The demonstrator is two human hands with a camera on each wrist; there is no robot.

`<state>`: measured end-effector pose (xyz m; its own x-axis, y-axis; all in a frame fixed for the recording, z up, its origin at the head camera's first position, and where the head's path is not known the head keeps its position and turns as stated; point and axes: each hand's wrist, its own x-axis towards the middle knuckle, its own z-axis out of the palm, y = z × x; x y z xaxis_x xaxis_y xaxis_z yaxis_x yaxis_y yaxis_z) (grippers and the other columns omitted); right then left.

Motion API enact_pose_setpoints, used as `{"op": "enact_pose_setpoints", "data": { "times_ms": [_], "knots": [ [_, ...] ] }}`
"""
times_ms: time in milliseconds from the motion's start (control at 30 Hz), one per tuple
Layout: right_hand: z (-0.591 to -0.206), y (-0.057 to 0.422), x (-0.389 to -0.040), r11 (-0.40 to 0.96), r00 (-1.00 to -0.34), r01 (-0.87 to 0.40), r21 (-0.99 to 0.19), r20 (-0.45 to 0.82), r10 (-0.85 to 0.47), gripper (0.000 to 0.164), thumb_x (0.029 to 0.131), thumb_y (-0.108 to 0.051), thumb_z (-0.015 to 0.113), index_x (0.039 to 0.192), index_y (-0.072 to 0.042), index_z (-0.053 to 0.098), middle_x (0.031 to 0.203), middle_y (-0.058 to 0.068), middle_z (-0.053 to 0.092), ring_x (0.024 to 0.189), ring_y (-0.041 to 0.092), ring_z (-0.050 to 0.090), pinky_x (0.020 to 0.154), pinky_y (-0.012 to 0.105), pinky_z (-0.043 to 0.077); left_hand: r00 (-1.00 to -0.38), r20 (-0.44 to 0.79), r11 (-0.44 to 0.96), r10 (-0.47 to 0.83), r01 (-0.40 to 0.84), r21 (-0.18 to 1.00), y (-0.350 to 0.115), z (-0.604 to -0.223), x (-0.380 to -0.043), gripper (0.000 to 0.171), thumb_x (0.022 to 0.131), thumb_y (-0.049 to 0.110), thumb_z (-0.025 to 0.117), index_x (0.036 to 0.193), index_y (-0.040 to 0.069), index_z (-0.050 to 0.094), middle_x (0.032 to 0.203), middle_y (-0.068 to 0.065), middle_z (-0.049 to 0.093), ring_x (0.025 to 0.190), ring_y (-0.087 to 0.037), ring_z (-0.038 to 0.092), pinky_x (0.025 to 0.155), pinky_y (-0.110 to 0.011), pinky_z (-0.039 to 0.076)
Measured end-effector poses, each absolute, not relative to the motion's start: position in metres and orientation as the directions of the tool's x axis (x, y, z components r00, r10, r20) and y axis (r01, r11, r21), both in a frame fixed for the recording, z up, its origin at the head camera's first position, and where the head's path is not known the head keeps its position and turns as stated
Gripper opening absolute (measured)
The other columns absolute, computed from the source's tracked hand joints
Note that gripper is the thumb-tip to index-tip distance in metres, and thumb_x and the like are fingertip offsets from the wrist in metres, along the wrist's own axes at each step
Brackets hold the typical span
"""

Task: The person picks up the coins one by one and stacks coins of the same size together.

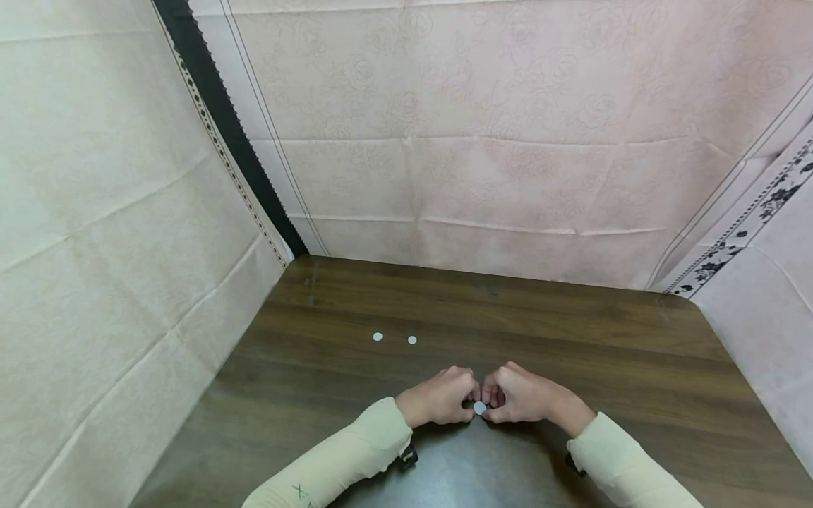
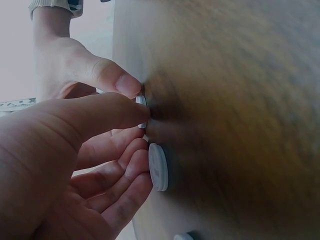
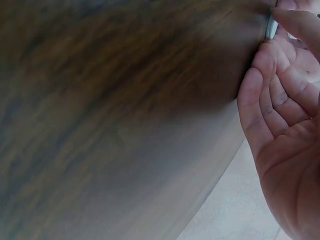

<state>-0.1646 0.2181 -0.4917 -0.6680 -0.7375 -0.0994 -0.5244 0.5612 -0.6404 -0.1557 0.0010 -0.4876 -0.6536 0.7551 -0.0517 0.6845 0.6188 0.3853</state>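
Between my two hands is a small round white disc (image 1: 479, 408), close to the wooden tabletop. My left hand (image 1: 447, 396) comes in from the left, its thumb over the disc's edge and its fingers curled beside it. From the other side my right hand (image 1: 522, 395) grips the disc with thumb and curled fingers. The left wrist view shows both thumbs meeting at the thin disc (image 2: 142, 109), partly covered by the left thumb. In the right wrist view only the edge of the disc (image 3: 271, 27) appears, near the upper right corner.
Two more white discs, a left one (image 1: 377, 336) and a right one (image 1: 412, 340), lie farther back on the brown wooden table (image 1: 508, 310). Pale patterned cloth (image 1: 476, 141) hangs behind the table and along both sides.
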Motion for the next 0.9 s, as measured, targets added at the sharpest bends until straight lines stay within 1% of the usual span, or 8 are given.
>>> {"op": "enact_pose_setpoints", "data": {
  "times_ms": [167,267,333,433,533,600,767,900],
  "knots": [
    [-0.492,0.217,-0.165,0.56,-0.668,-0.529,-0.637,-0.095,-0.739,0.015,0.089,-0.017,0.084,0.083,-0.019,0.07,0.072,-0.015,0.063,0.064,-0.004,0.058,0.06,0.02,0.053,-0.655,-0.066,0.623,0.753,0.676,0.393,0.001,-0.488,-0.156,0.006,0.09,0.011,0.08,0.09,0.014,0.074,0.084,0.006,0.056,0.073,-0.002,0.047,0.064,-0.013,0.041],
    [-0.492,0.217,-0.165,0.56,-0.666,-0.531,-0.636,-0.096,-0.74,0.015,0.088,-0.017,0.084,0.083,-0.018,0.07,0.072,-0.014,0.063,0.064,-0.004,0.058,0.06,0.02,0.053,-0.644,-0.056,0.612,0.763,0.691,0.386,0.0,-0.488,-0.157,0.007,0.089,0.011,0.08,0.09,0.014,0.073,0.084,0.006,0.057,0.074,-0.002,0.047,0.064,-0.012,0.041],
    [-0.491,0.217,-0.165,0.563,-0.666,-0.528,-0.636,-0.1,-0.739,0.014,0.089,-0.017,0.083,0.083,-0.017,0.07,0.072,-0.014,0.063,0.064,-0.003,0.058,0.059,0.02,0.053,-0.636,-0.047,0.601,0.771,0.7,0.385,-0.001,-0.488,-0.158,0.007,0.089,0.012,0.081,0.091,0.013,0.074,0.086,0.005,0.059,0.075,-0.002,0.047,0.065,-0.012,0.041],
    [-0.49,0.217,-0.165,0.572,-0.67,-0.522,-0.633,-0.111,-0.734,0.014,0.089,-0.018,0.083,0.084,-0.017,0.07,0.072,-0.014,0.064,0.063,-0.003,0.058,0.058,0.02,0.053,-0.634,-0.039,0.597,0.772,0.703,0.386,-0.005,-0.487,-0.159,0.01,0.09,0.015,0.082,0.098,0.012,0.076,0.093,0.003,0.064,0.079,-0.002,0.05,0.069,-0.011,0.043],
    [-0.489,0.216,-0.165,0.581,-0.673,-0.513,-0.632,-0.123,-0.729,0.015,0.089,-0.02,0.084,0.085,-0.017,0.07,0.071,-0.014,0.064,0.062,-0.002,0.058,0.058,0.02,0.052,-0.645,-0.036,0.606,0.763,0.696,0.385,-0.011,-0.484,-0.161,0.016,0.092,0.017,0.081,0.105,0.011,0.076,0.101,0.002,0.066,0.085,-0.002,0.054,0.076,-0.012,0.046],
    [-0.489,0.216,-0.165,0.585,-0.675,-0.509,-0.631,-0.13,-0.726,0.015,0.089,-0.022,0.084,0.085,-0.017,0.07,0.072,-0.014,0.064,0.063,-0.002,0.059,0.057,0.02,0.052,-0.652,-0.027,0.611,0.758,0.695,0.38,-0.016,-0.481,-0.162,0.018,0.092,0.018,0.08,0.108,0.011,0.076,0.103,0.002,0.067,0.088,-0.003,0.056,0.079,-0.014,0.048],
    [-0.488,0.215,-0.164,0.59,-0.676,-0.502,-0.632,-0.139,-0.724,0.015,0.089,-0.021,0.084,0.085,-0.018,0.07,0.072,-0.014,0.065,0.063,-0.002,0.059,0.058,0.02,0.052,-0.667,0.011,0.62,0.745,0.698,0.359,-0.031,-0.474,-0.165,0.015,0.093,0.019,0.079,0.105,0.01,0.076,0.102,0.001,0.067,0.09,-0.007,0.058,0.082,-0.018,0.051],
    [-0.488,0.215,-0.164,0.589,-0.676,-0.509,-0.627,-0.132,-0.725,0.014,0.088,-0.02,0.084,0.085,-0.017,0.071,0.072,-0.014,0.065,0.064,-0.003,0.059,0.058,0.02,0.052,-0.697,0.015,0.644,0.717,0.671,0.367,-0.046,-0.467,-0.169,0.017,0.093,0.017,0.079,0.107,0.008,0.075,0.104,-0.002,0.068,0.09,-0.008,0.06,0.082,-0.02,0.054]
  ]
}}
